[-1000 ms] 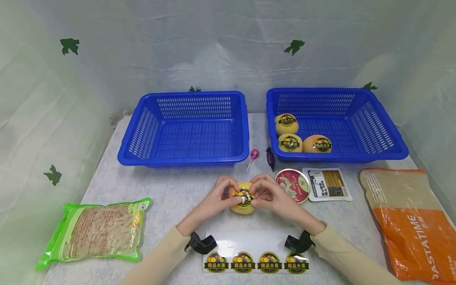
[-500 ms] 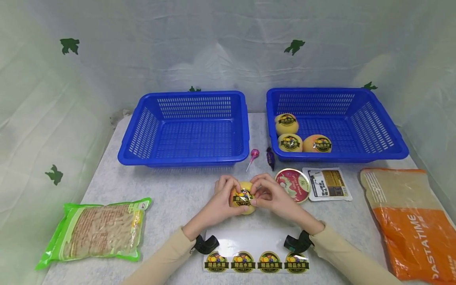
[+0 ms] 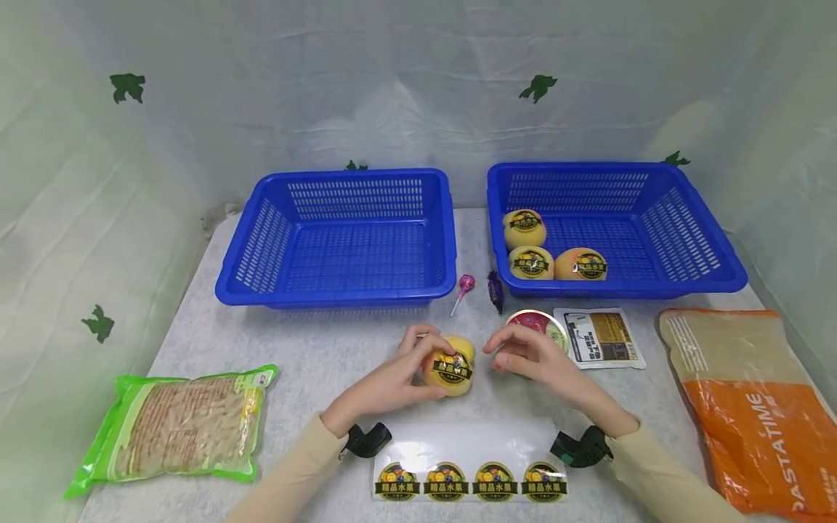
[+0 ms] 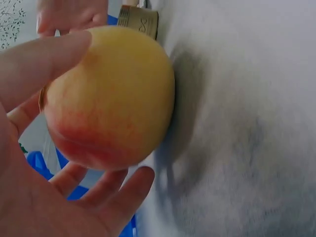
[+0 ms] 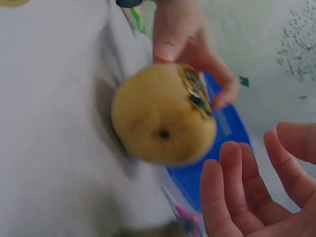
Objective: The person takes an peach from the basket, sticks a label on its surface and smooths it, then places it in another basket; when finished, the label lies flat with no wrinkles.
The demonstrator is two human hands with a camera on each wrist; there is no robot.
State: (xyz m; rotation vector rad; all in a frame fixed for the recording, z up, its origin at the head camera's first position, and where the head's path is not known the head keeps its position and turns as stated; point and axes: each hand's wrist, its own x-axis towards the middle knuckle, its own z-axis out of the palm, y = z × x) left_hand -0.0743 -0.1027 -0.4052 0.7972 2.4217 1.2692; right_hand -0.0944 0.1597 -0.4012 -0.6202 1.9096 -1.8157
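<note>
A yellow peach with a red blush (image 4: 111, 94) sits at the table's middle, a black-and-gold fruit sticker (image 3: 453, 368) on its upper side. My left hand (image 3: 395, 374) grips it from the left, thumb on the near side and fingers curled round the far side. Just right of the peach hovers my right hand (image 3: 536, 357), apart from it, with loosely bent fingers and nothing held. In the right wrist view the peach's stem hollow faces the right hand. Nearer the front lies a white sticker sheet (image 3: 471, 439) with a row of the same stickers along its near edge.
Behind stand a blue basket (image 3: 336, 296) at left and another blue basket (image 3: 621, 289) holding 3 stickered peaches (image 3: 531, 263). A lollipop (image 3: 466, 283), a purple-wrapped candy (image 3: 495, 290), a round tin (image 3: 556, 330), a white packet (image 3: 598, 338), an orange bag (image 3: 761, 428) and a green-edged bag (image 3: 186, 425) lie around.
My right hand has let go of the peach and moved right, partly covering the round tin. The left hand keeps its grip, and the peach has turned slightly, showing the sticker more fully.
</note>
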